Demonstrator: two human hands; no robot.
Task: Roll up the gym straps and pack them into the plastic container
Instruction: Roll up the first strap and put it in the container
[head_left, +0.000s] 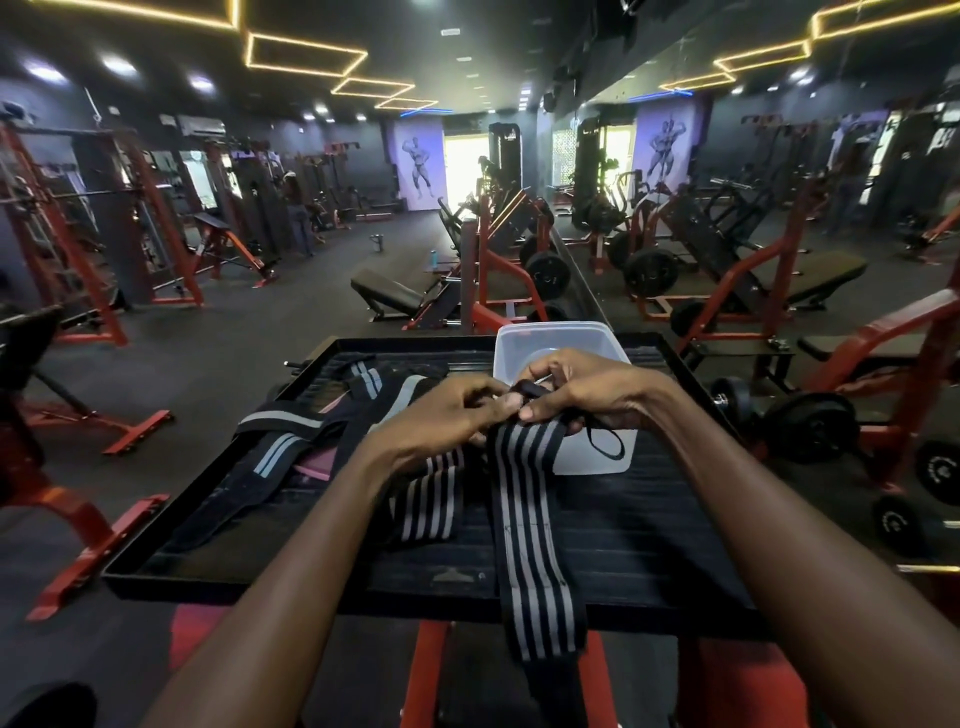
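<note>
On the left half of the black tray (156, 566), a heap of black wrist wraps (291, 447) with grey-blue stripes lies over something pink (317, 460). Near the tray's middle, the left hand (441, 415) has its fingers curled, pinching the top end of a black-and-grey striped strap (530, 519). That strap runs down over the tray's near edge and hangs past it. The right hand (582, 387) pinches the same end, fingers bent around its thin black loop (605, 441). Behind the hands, the clear plastic container (561, 338) sits at the tray's far right.
</note>
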